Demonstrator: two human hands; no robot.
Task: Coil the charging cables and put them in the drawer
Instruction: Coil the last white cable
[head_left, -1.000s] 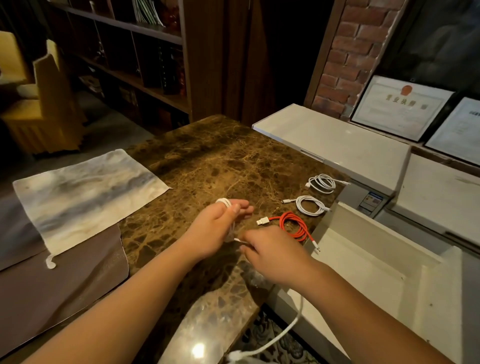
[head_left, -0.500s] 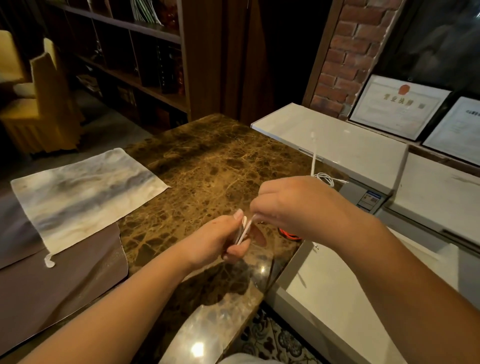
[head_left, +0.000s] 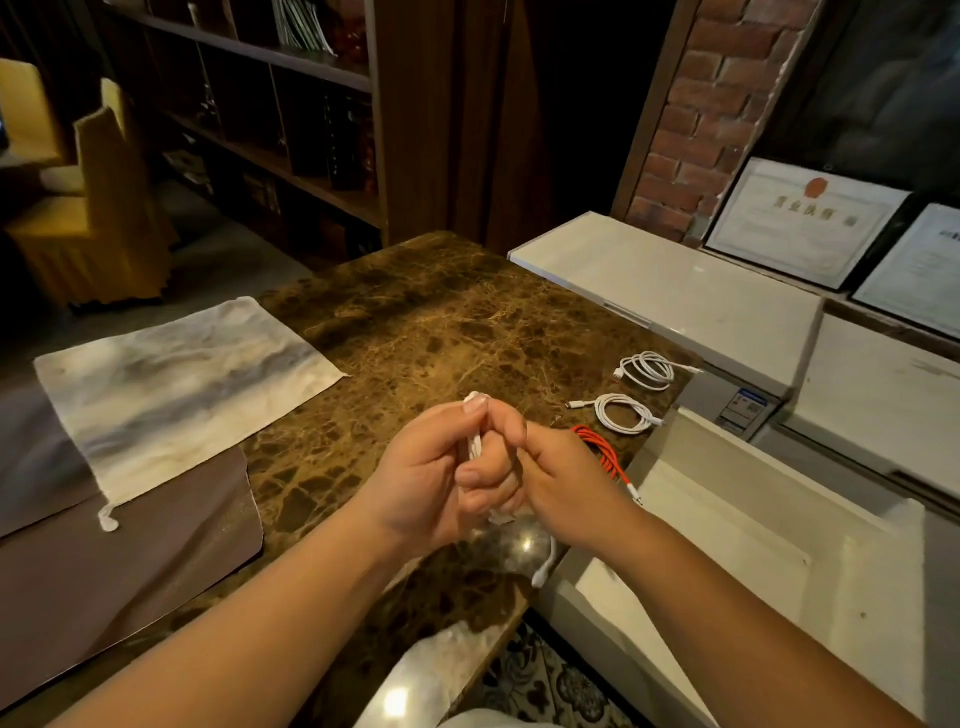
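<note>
My left hand (head_left: 431, 467) grips a white cable (head_left: 474, 447) wound around its fingers, over the marble countertop (head_left: 426, 322). My right hand (head_left: 561, 478) presses against it and pinches the same cable; a loose plug end (head_left: 543, 571) dangles below the hands. An orange coiled cable (head_left: 602, 449) lies just behind my right hand. Two white coiled cables (head_left: 623, 413) (head_left: 647, 370) rest further back near the counter's right edge. The open white drawer (head_left: 727, 525) sits to the right, below the counter edge.
A grey-white cloth pouch (head_left: 171, 389) lies on the counter at left, partly over a brown mat (head_left: 130, 571). White chest cabinets (head_left: 675, 296) stand behind the drawer, with framed certificates (head_left: 800, 223) against the wall. Bookshelves and a yellow chair (head_left: 93, 208) are at the back left.
My right hand, raised with the cable stretched upward half a second ago, has come down against my left hand. The long tail hanging off the counter has shortened to a short dangling end.
</note>
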